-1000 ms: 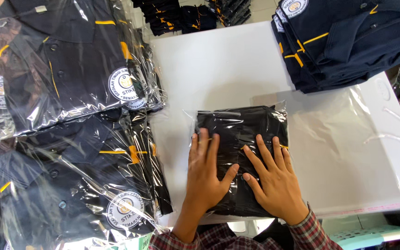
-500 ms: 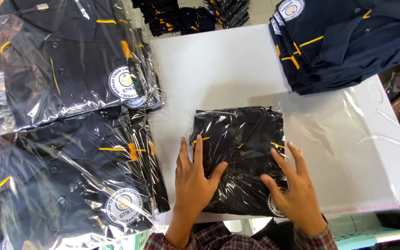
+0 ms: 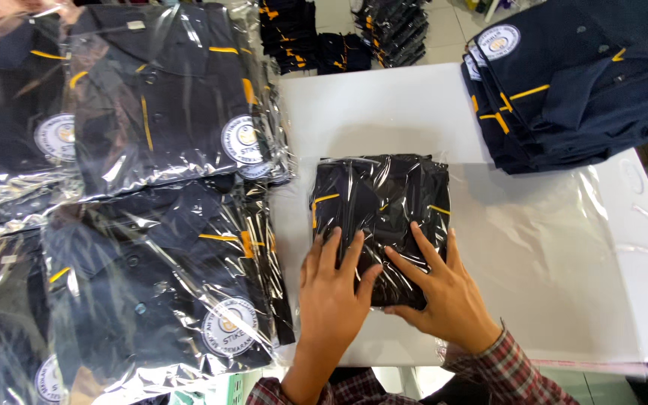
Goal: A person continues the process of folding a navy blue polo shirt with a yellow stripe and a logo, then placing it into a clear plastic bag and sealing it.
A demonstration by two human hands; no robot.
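Hands: left hand (image 3: 333,289) and right hand (image 3: 444,292) both lie flat, fingers spread, palms down on the near end of the bagged garment; neither pinches anything.
Sleeves: red-and-grey plaid cuffs (image 3: 508,367) at the bottom edge of view, nearer the person than the bagged garment.
Bagged garment: dark navy folded shirt with yellow trim inside a clear plastic bag (image 3: 380,214), lying flat on the white table; both palms press its near half.
Bag excess: loose transparent film (image 3: 541,247) spreads to the right of the bagged garment, unfilled and flat on the table.
Table: white top (image 3: 384,112), bare beyond the far edge of the bagged garment.
Packed stock: finished shirts in clear bags (image 3: 159,225), overlapping, to the left of the bagged garment; round white emblems showing.
Unpacked stock: stack of folded navy shirts (image 3: 571,82), no bags, beyond and to the right of the bagged garment.
Floor stock: more dark bundles (image 3: 339,34) on the floor, far past the bagged garment.
Step in hand, as judged: pressing the shirt down in its bag to flatten it and push out air.
Next move, as judged: calls for folding the loose film at the right over or under the bagged garment while one palm keeps it from sliding.
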